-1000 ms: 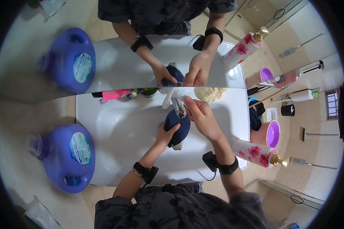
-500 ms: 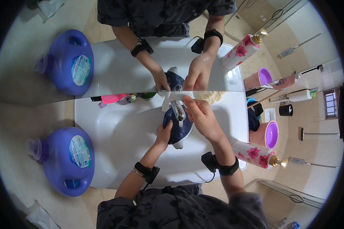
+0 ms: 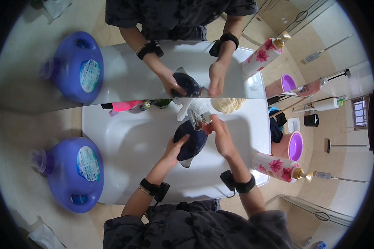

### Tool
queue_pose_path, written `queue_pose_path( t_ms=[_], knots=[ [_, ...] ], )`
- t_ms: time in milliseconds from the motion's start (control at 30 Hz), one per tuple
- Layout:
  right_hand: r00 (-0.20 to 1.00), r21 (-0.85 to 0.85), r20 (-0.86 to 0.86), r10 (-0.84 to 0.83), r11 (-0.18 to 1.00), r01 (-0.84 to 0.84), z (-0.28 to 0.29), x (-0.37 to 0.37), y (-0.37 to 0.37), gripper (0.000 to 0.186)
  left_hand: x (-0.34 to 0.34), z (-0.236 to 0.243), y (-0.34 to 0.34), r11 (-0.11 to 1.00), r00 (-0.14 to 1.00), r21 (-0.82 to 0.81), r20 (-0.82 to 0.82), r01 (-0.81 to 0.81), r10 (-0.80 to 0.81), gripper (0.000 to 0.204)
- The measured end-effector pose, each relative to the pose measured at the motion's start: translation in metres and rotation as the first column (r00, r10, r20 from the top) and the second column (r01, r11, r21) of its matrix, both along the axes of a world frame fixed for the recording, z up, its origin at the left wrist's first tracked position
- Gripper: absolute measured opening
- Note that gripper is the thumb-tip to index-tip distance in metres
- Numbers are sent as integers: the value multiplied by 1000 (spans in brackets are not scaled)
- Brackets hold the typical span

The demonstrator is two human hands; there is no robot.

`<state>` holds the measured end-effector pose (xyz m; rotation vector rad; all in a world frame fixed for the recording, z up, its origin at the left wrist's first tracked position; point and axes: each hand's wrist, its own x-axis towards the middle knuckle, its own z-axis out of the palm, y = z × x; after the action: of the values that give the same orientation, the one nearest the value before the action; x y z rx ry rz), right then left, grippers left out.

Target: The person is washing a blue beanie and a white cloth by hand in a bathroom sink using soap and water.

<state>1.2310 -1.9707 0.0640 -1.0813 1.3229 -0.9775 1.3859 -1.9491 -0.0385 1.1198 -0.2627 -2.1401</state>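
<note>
Apparent step: left hand (image 3: pixel 174 150) holds dark-blue oval object (image 3: pixel 192 143) at chrome metal tap (image 3: pixel 193 118); right hand (image 3: pixel 221 135) beside tap, grip cannot tell. Next move likely calls for steady left hold.

Dark grey patterned shirt (image 3: pixel 195 230), short sleeves (image 3: pixel 271 224), black wristbands (image 3: pixel 247 185), pale bracelet (image 3: pixel 143 190)
</note>
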Motion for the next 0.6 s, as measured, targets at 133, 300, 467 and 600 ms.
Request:
queue_pose_path(
  t_ms=[133,300,467,600],
  knots=[
    [975,-45,-49,-216,976,214,-63,7,31,37,9,9,3,988,985,-80,-96,134,-141,52],
    [897,108,101,-430,901,419,-99,16,53,24,-1,1,14,988,998,-151,51,34,-26,51],
    [831,-135,-293,-472,881,453,-90,63,53,35,-25,-55,28,946,839,-325,511,-13,187,28],
    [848,-64,-312,-428,900,431,-100,70,68,37,-22,-24,22,998,915,-58,404,28,-2,37]
  ],
)
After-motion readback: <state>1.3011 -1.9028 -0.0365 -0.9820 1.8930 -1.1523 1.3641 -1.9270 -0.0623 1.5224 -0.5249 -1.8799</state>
